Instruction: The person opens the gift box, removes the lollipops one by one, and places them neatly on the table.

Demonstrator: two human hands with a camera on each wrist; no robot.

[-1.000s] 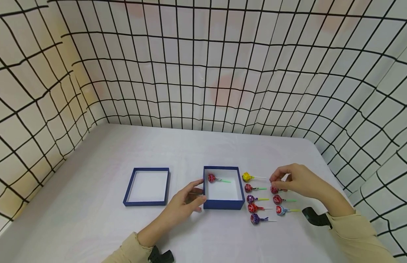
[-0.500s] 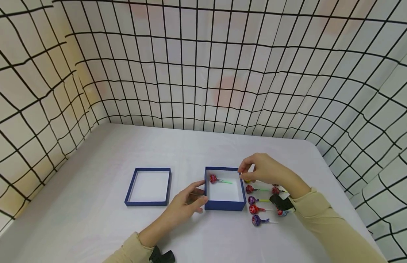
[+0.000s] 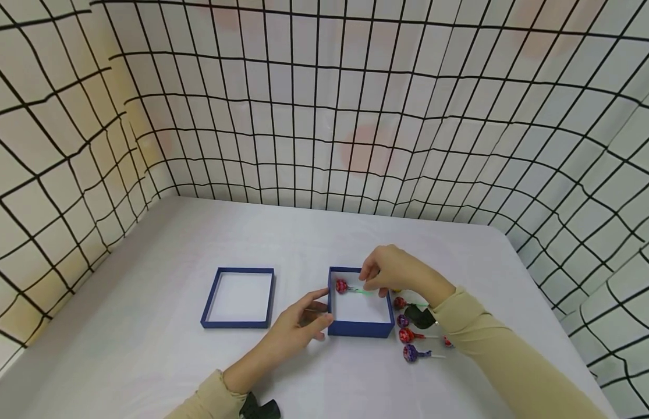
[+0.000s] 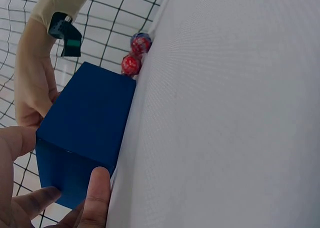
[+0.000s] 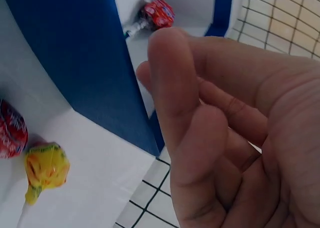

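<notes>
My left hand point(image 3: 298, 320) rests at the left side of a blue box point(image 3: 361, 329) with a white inside, its fingers and thumb touching the walls. Inside the box lies a red lollipop point(image 3: 341, 286) with a green stick. Over the box's right side is my right hand point(image 3: 394, 270), thumb and fingers drawn together; whether anything is between them is hidden. In the right wrist view the thumb meets the bent index finger beside the box wall. Right of the box lie several lollipops, among them a purple one point(image 3: 410, 352) and a yellow one point(image 5: 47, 165).
A shallow blue-rimmed lid point(image 3: 237, 324), white inside, lies left of the box on the white-covered table point(image 3: 146, 349). Black wire mesh point(image 3: 319, 122) surrounds the back and sides. The right sleeve point(image 3: 492, 331) partly covers the lollipops.
My right hand has moved left from the lollipops' right column to above the box. My left hand stays at the box's left side. The lollipop in the box has not moved.
</notes>
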